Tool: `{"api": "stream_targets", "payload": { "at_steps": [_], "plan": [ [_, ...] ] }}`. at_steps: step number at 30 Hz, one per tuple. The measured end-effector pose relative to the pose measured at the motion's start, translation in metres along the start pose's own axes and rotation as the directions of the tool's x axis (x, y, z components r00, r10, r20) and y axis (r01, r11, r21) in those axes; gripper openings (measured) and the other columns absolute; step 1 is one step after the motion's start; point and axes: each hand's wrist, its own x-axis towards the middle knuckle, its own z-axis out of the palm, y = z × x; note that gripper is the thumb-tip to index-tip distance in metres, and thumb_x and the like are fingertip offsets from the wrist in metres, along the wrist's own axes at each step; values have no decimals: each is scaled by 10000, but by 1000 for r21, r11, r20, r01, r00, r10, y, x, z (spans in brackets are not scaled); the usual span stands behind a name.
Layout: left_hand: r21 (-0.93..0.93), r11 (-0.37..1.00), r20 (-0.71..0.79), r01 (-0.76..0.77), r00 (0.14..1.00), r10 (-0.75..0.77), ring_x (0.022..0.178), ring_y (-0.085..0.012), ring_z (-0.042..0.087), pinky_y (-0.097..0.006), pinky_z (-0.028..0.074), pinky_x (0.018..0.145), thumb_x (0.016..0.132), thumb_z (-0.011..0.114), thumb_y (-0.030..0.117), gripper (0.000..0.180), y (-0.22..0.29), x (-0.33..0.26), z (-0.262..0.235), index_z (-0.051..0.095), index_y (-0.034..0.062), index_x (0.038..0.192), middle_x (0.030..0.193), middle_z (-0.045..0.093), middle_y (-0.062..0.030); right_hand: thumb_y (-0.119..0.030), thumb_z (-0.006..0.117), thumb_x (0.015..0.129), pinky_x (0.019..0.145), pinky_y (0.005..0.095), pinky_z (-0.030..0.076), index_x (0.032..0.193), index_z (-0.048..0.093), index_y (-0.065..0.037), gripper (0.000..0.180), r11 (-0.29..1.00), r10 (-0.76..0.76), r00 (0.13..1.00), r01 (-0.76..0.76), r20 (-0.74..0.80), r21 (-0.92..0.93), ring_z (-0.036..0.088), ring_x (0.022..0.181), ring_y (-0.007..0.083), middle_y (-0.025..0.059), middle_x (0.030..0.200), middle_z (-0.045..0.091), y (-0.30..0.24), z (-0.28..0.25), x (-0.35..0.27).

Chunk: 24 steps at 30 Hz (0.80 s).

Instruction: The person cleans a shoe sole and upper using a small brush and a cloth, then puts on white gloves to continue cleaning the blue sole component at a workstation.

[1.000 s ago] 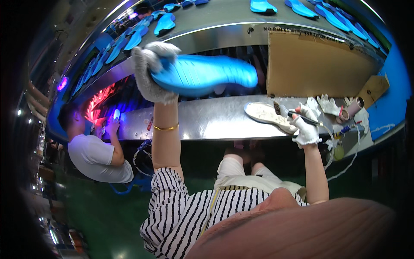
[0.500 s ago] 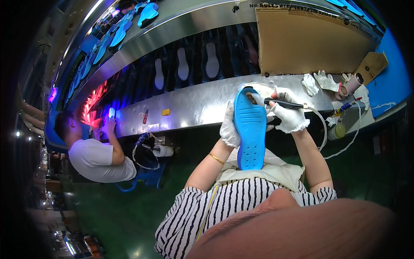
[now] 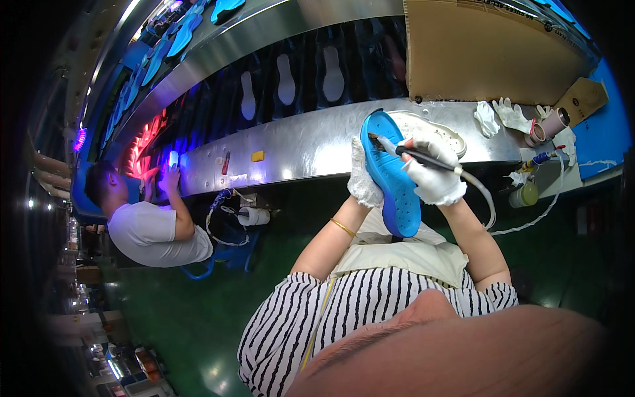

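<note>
My left hand [image 3: 363, 175], in a white knit glove, is closed on the left edge of a blue shoe sole [image 3: 395, 180]. The sole is tilted over my lap, its toe end up by the bench. In my gloved right hand [image 3: 437, 177] is a black-handled brush [image 3: 433, 159] fed by a pale hose [image 3: 485, 192]. Its bristles touch the inside of the sole near the toe end. Behind my right hand a white sole [image 3: 442, 128] lies on the metal bench, partly hidden.
A conveyor with grey soles [image 3: 286, 79] runs behind the metal bench [image 3: 297, 142]. Cardboard [image 3: 496, 56] stands at the back right, near white gloves [image 3: 508, 114] and thread spools [image 3: 554, 122]. A co-worker [image 3: 155, 228] sits at the left. A yellow block [image 3: 257, 156] lies on the bench.
The blue sole has tilted, its heel end swinging right and its toe end rising. My right hand has moved down slightly with the brush, uncovering more of the white sole.
</note>
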Motion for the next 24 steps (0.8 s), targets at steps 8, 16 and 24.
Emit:
{"api": "stream_targets", "payload": {
  "at_steps": [8,16,24],
  "plan": [
    [-26,998,30,62,998,-61,1093,-317,514,-436,419,949,780,392,715,872,11,2,-10,351,36,1327,1251,480,-189,-11,661,661,655,275,476,837,602,-22,186,998,-37,997,40,67,-46,582,691,176,84,773,602,-1,-3,-10],
    [-19,967,186,255,951,-247,1214,-354,403,-450,325,1031,723,240,818,1026,5,-15,-9,227,37,1388,1357,356,-219,-30,653,732,657,247,479,871,611,-7,147,937,280,955,-294,97,191,574,730,101,49,819,609,14,-20,-39],
    [280,906,23,317,941,-336,1137,-292,490,-417,436,944,683,263,817,1016,-22,-20,-21,277,58,1357,1289,444,-159,-23,663,755,712,264,479,851,614,8,112,934,280,955,-294,94,204,582,764,125,94,850,629,7,-30,-49]
  ]
}}
